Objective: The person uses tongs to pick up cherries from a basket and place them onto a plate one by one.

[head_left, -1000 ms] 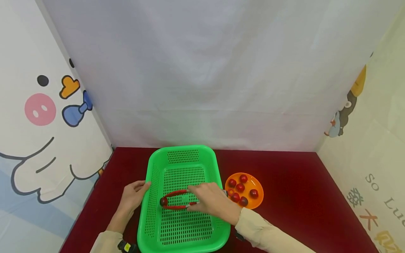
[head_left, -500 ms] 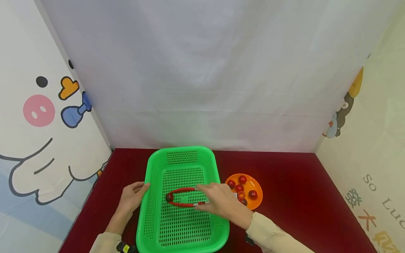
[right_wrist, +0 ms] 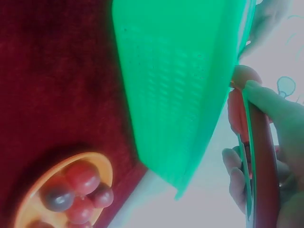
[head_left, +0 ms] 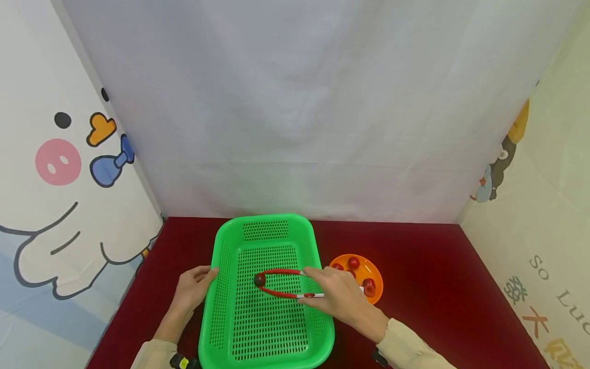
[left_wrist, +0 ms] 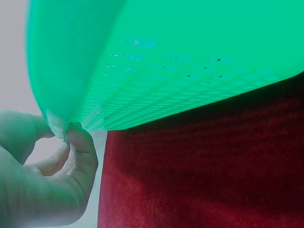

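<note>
My left hand point(head_left: 192, 288) pinches the left rim of a green plastic basket point(head_left: 207, 312); in the left wrist view the thumb and fingers point(left_wrist: 83, 142) meet at that rim. With my right hand point(head_left: 343, 294) I grip a pair of red-tipped tongs point(head_left: 281, 294). A dark red, plum-like fruit point(head_left: 259, 280) sits between the tong tips, over the basket's perforated floor. Part of the tongs is hidden behind the right hand. The right wrist view shows the tongs point(right_wrist: 264, 166) close up, beyond the basket wall point(right_wrist: 175, 90).
Right of the basket stands an orange plate point(head_left: 375, 271) with several red fruits point(head_left: 354, 263), partly covered by the right hand. A dark red cloth point(head_left: 424, 287) covers the table. White curtains point(head_left: 295, 128) and printed panels point(head_left: 60, 215) enclose the back and sides.
My right hand has moved right, carrying the tongs and the fruit from the basket's left side toward its middle. It covers more of the plate. The left hand stays at the rim.
</note>
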